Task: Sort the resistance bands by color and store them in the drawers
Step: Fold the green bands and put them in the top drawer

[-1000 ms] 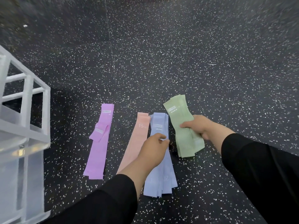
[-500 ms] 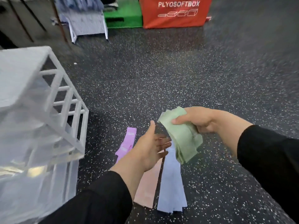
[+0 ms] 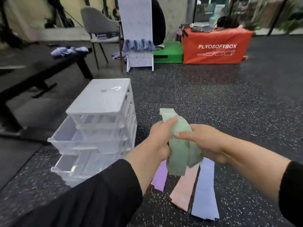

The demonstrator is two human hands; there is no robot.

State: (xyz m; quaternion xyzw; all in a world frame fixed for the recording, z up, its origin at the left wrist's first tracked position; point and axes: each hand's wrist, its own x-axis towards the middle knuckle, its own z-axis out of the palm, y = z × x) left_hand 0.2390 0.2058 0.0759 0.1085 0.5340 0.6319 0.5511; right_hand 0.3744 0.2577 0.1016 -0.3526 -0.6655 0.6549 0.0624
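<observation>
Both hands hold a bundle of green resistance bands (image 3: pixel 178 145) in the air at the middle of the view. My left hand (image 3: pixel 159 138) grips the bundle from the left, fingers curled round it. From the right, my right hand (image 3: pixel 201 141) holds it with the thumb across the front. Below them on the speckled floor lie purple bands (image 3: pixel 159 177), pink bands (image 3: pixel 183 192) and blue bands (image 3: pixel 205 190), side by side. A white plastic drawer unit (image 3: pixel 105 102) stands to the left, with two clear drawers (image 3: pixel 68 141) pulled out and nothing visible inside them.
A black bench (image 3: pixel 37 71) stands at the left. Further back are a grey chair (image 3: pixel 100 25), a white rack with blue cloth (image 3: pixel 139 45), a green box (image 3: pixel 168 53) and a red PLYOSOFTBOX (image 3: pixel 214 46). Dark speckled floor (image 3: pixel 229 102) stretches to the right.
The view has tilted up from the floor to the room. My right hand lifted the green bands off the floor, and my left hand left the blue bands and now grips the green bundle too.
</observation>
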